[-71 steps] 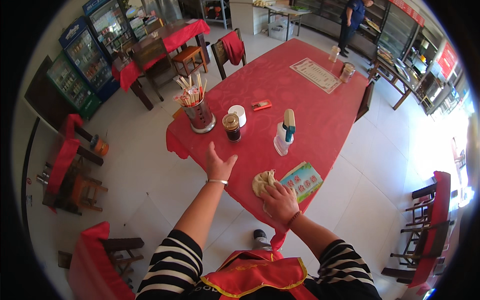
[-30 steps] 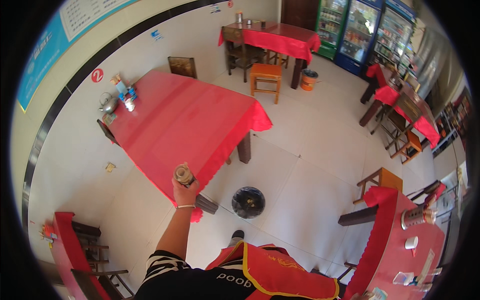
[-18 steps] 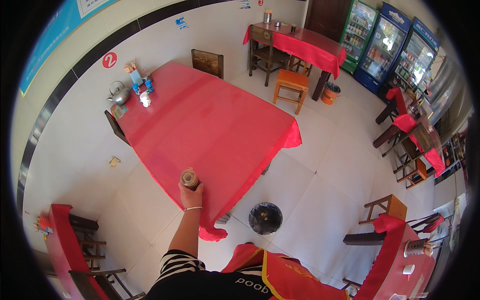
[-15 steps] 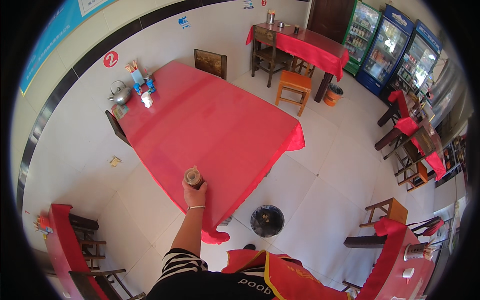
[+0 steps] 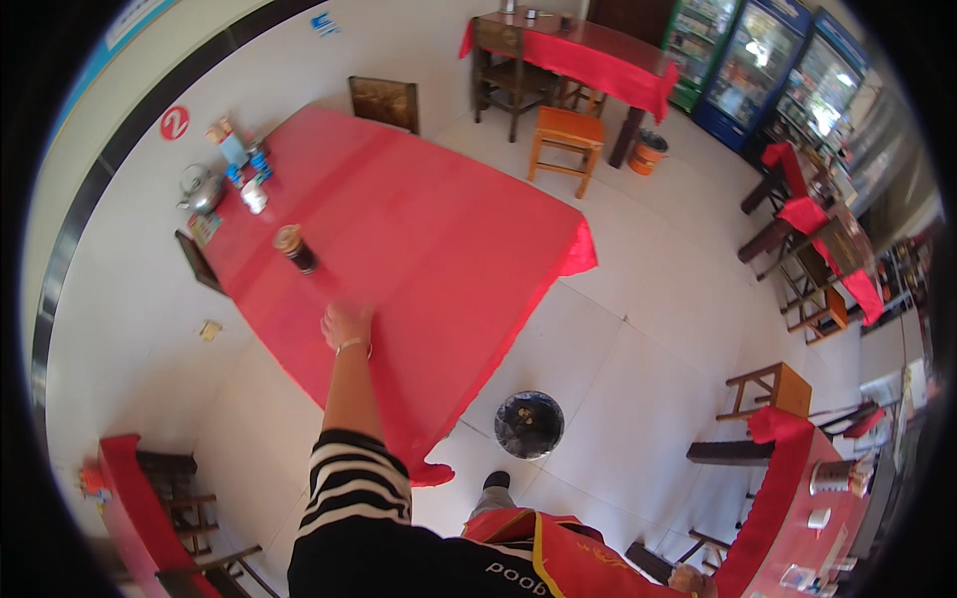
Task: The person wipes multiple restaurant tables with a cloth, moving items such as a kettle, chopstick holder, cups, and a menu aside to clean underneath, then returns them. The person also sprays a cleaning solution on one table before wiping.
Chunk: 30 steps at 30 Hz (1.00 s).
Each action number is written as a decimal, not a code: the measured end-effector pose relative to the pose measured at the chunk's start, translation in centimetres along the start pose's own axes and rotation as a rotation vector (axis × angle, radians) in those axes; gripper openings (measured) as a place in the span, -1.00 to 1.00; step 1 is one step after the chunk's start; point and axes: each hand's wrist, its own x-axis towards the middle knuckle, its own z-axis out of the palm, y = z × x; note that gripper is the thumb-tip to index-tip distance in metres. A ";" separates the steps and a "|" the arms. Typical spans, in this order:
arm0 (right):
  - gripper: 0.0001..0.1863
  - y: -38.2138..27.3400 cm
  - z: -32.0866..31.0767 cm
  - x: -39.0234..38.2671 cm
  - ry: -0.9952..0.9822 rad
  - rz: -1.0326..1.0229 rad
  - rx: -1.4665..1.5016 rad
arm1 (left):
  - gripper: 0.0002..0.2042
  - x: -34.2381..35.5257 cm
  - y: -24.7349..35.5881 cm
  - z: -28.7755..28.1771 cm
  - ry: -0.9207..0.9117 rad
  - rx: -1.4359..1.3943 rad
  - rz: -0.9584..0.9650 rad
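Observation:
A small clear sauce bottle with dark contents and a pale brownish top stands on the red-covered table, toward its left side. My left hand, slightly blurred, reaches over the table just nearer to me than the bottle. Its fingers are apart and hold nothing, and a bracelet circles the wrist. Low on the right, what shows of my right hand is a small part beside the red apron; its fingers cannot be made out. Farther along the table are a metal kettle, a chopstick holder and a white roll-shaped item.
A black bin stands on the floor right of the table's near corner. An orange stool and an orange bucket are beyond. Drink fridges line the far right. Another red-covered table is at the lower right.
The sauce bottle, held in my left hand before, now stands farther up the table to the left. My left hand has let go of it. A bit of my right hand has come into view.

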 end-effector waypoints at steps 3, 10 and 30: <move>-0.51 2.6 0.8 -3.0 -0.010 0.029 -0.008 | -0.33 -3.6 -0.3 0.2 -0.102 0.228 0.183; -0.28 2.7 7.8 -9.2 0.042 0.186 0.360 | -0.48 -13.5 1.4 1.6 -0.499 -0.209 0.599; -0.41 29.9 43.0 -54.9 -0.182 1.439 0.936 | -0.47 -98.1 5.5 -12.8 -1.034 -0.373 2.234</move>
